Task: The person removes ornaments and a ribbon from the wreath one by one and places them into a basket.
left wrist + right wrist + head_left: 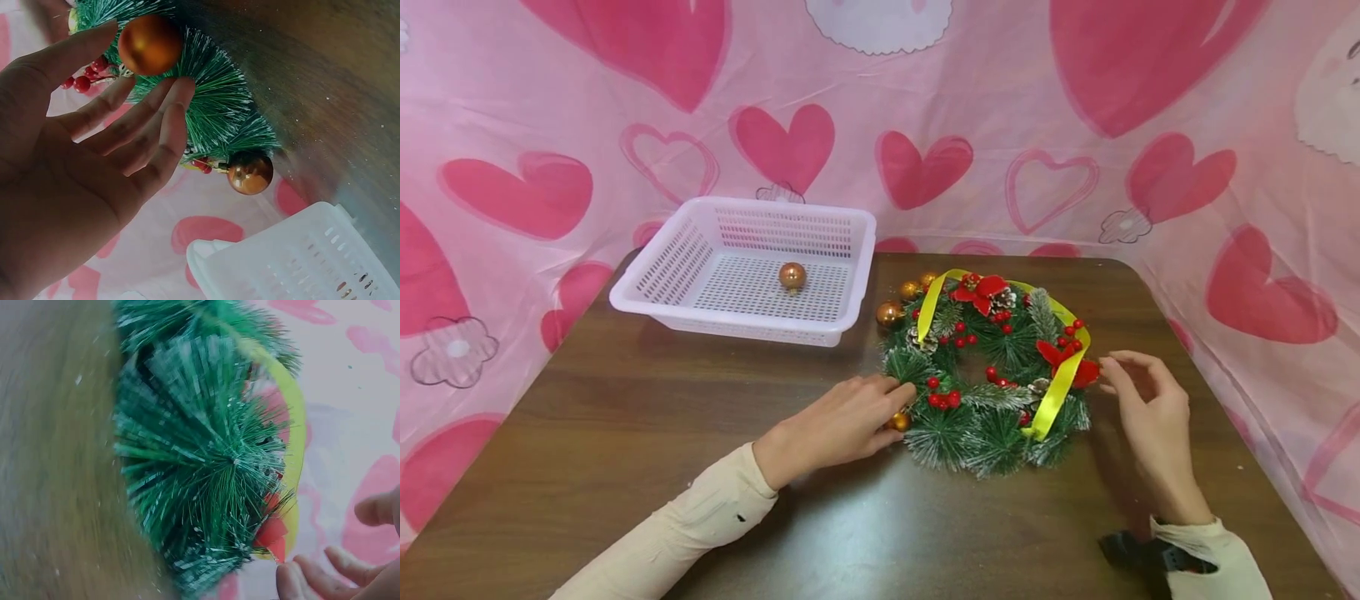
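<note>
A green wreath (940, 437) with frosted tips, red berries and red flowers (979, 292) lies on the table. Yellow ribbon (1056, 396) runs across it. At its left side is my left hand (846, 421), thumb and fingers spread loosely about a matte orange bauble (150, 45) on the wreath's edge. Further along that edge hangs a shiny copper bauble (890, 314). My right hand (1153, 417) is on the opposite side, fingers loosely bent, fingertips right beside a red petal (272, 531). Nothing is gripped in either palm.
A white perforated basket (745, 325) stands at the back left of the brown table (587, 467), holding one copper bauble (792, 276). Behind hangs a pink cloth (850, 100) with hearts. A black strap (1150, 554) is at my right wrist.
</note>
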`<act>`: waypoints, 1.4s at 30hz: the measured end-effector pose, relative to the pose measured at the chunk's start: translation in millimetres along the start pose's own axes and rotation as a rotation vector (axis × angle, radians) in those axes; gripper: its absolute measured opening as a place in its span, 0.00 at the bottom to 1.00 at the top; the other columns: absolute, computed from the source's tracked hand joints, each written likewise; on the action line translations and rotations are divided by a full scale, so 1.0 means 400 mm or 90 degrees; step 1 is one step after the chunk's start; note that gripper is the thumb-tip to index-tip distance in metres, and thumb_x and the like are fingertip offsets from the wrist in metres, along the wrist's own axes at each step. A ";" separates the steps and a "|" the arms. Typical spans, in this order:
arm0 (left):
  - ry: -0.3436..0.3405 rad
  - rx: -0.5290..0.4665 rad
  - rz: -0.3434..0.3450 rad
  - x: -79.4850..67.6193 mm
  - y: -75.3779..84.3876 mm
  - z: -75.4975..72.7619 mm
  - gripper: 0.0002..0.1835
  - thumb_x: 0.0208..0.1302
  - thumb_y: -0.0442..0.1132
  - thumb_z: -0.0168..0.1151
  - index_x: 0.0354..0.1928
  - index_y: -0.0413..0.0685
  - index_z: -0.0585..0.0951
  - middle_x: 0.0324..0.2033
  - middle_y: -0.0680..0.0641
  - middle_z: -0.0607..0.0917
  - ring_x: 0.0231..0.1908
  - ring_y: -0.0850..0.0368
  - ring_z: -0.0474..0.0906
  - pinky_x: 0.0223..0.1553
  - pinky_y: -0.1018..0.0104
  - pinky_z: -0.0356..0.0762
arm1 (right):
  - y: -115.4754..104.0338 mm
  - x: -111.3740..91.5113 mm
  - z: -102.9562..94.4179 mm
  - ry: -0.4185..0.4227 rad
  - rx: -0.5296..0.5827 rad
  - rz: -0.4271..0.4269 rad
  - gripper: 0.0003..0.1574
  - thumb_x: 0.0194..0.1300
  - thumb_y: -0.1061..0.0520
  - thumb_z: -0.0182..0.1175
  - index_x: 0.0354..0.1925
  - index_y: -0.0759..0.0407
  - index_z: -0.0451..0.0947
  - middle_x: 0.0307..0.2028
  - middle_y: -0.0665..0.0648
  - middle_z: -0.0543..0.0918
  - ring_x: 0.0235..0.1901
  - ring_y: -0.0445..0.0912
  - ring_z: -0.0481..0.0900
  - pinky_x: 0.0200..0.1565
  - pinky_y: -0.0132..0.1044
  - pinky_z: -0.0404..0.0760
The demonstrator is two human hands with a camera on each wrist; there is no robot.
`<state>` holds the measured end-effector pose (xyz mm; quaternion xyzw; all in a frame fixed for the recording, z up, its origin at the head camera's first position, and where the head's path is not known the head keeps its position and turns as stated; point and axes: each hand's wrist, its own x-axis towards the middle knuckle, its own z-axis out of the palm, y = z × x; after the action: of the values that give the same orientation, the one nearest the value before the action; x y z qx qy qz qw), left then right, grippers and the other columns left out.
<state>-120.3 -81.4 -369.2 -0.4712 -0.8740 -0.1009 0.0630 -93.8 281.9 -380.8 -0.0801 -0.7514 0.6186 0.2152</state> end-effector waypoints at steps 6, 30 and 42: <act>-0.003 -0.001 -0.010 0.004 -0.003 0.008 0.17 0.59 0.45 0.73 0.43 0.49 0.75 0.31 0.53 0.78 0.30 0.59 0.75 0.30 0.63 0.77 | 0.014 0.048 -0.039 -0.071 0.192 0.100 0.11 0.70 0.57 0.61 0.49 0.58 0.74 0.39 0.48 0.86 0.38 0.39 0.85 0.40 0.27 0.82; -0.068 -0.016 -0.036 0.000 -0.018 0.005 0.15 0.58 0.43 0.73 0.41 0.48 0.76 0.28 0.55 0.80 0.28 0.57 0.79 0.30 0.59 0.79 | 0.101 0.110 -0.041 -0.367 -0.094 0.185 0.38 0.74 0.45 0.56 0.70 0.66 0.58 0.51 0.42 0.75 0.46 0.33 0.78 0.46 0.26 0.79; -0.045 -0.031 -0.027 0.005 -0.029 -0.020 0.11 0.62 0.43 0.70 0.40 0.48 0.79 0.30 0.54 0.79 0.28 0.60 0.76 0.31 0.63 0.79 | 0.113 0.109 -0.037 -0.346 -0.146 0.155 0.37 0.73 0.45 0.57 0.68 0.65 0.61 0.44 0.40 0.78 0.42 0.35 0.79 0.43 0.29 0.79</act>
<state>-131.0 -88.1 -362.3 -0.4573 -0.8827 -0.1069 0.0185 -133.1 322.2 -412.3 -0.0248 -0.8311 0.5499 -0.0793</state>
